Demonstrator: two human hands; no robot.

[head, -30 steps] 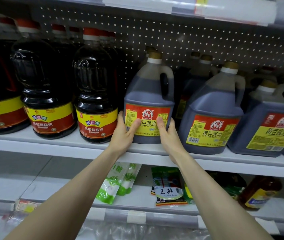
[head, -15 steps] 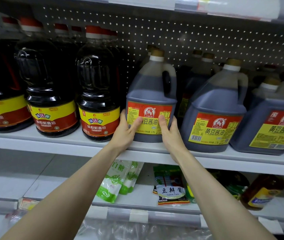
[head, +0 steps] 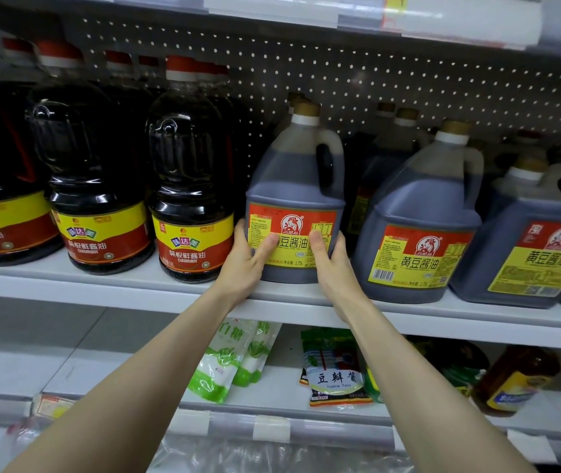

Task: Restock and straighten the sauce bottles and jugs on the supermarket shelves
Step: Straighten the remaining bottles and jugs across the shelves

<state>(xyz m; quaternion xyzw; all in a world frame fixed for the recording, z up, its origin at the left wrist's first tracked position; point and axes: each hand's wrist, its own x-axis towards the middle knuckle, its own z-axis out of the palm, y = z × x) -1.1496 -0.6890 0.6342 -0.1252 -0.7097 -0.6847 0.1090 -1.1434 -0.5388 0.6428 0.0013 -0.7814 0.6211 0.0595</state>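
A translucent soy sauce jug (head: 295,186) with a tan cap and a red-and-yellow label stands upright on the white shelf (head: 108,288), near its front edge. My left hand (head: 246,264) grips its lower left side, thumb across the label. Its lower right side is held by my right hand (head: 332,268), thumb also on the label. More jugs of the same kind (head: 419,220) stand to the right. Dark round bottles with red caps (head: 190,186) stand to the left.
Behind the front row stand more bottles and jugs against a perforated back panel (head: 391,80). On the shelf below lie green-and-white sugar bags (head: 227,363), a soybean paste pouch (head: 335,377) and a brown bottle (head: 514,380). Price strips (head: 272,428) run along the shelf edges.
Both hands stay on the jug. The jug has turned slightly, so its label faces more to the front. The view has shifted a little.
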